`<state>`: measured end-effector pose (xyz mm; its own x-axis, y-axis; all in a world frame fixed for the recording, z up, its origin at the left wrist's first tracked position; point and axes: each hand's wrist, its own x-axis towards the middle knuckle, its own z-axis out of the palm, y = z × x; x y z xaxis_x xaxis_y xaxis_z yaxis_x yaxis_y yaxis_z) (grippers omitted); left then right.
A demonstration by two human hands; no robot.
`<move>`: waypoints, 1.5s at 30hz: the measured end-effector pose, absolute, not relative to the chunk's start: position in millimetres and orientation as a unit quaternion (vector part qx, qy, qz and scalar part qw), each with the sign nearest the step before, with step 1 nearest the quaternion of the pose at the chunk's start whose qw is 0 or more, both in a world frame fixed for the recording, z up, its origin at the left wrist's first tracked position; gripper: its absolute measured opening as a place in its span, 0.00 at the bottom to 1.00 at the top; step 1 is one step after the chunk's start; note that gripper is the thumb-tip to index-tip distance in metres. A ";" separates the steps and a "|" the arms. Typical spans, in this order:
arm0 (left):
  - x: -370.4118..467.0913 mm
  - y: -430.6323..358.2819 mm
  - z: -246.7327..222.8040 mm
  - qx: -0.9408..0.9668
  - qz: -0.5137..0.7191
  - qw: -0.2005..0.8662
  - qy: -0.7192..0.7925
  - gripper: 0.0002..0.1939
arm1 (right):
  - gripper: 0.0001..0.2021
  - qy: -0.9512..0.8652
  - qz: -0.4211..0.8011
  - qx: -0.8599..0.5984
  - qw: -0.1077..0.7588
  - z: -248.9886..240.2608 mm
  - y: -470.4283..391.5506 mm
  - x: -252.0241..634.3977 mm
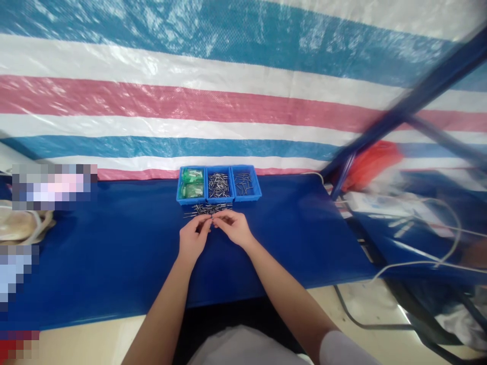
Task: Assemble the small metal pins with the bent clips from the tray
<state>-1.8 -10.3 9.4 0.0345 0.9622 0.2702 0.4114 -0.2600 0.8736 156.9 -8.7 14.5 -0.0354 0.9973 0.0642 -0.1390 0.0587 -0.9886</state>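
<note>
My left hand (193, 236) and my right hand (235, 228) meet fingertip to fingertip above the blue table (297, 238). Both are closed in a pinch around something tiny and dark between them, too small to make out. Just beyond the fingers lies a loose pile of thin metal pins (205, 208), partly hidden by my hands. Behind the pile stand three blue bins joined in a row. Small green-tinted packs (193, 183) fill the left bin, many short metal pieces (218, 185) the middle one, and several thin pins (244, 183) lie in the right bin (259, 193).
A striped plastic sheet (190, 101) hangs behind the table. At the right rise blue metal frame bars (375, 129), near a red plastic bag (375, 162) and a white cable (403, 263). Wrapped, beige items (23, 223) sit at the left edge beside blurred-out patches.
</note>
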 end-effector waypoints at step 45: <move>-5.7 -13.1 13.0 0.693 0.398 0.269 0.537 0.15 | 0.11 -0.524 0.500 -0.435 0.535 8.3 -9.8 155.8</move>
